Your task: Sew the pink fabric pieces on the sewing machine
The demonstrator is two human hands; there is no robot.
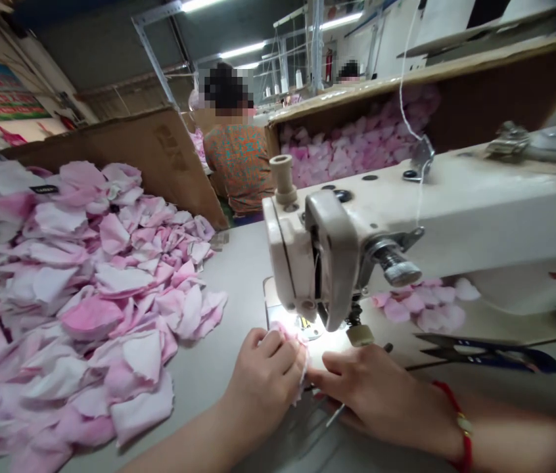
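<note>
My left hand (271,368) is closed on a small pink fabric piece (301,374), just in front of the lit needle area of a white sewing machine (290,269). The fabric is crumpled and mostly covered by my fingers. Close beside it, my right hand (371,391) has curled fingers, its index fingertip at the fabric's edge. A thin metal rod (336,415) sticks out below those fingers; its grip is hidden. The needle and presser foot are hard to make out behind the machine head and in the glare. A red bracelet (455,414) circles my right wrist.
Left of the machine, a big heap of pink and white fabric pieces (95,315) covers the table (236,282). Dark-handled thread snips (499,355) and pink puffy pieces (420,303) lie to the right. Behind stand cardboard walls (160,148) and a seated person (238,157).
</note>
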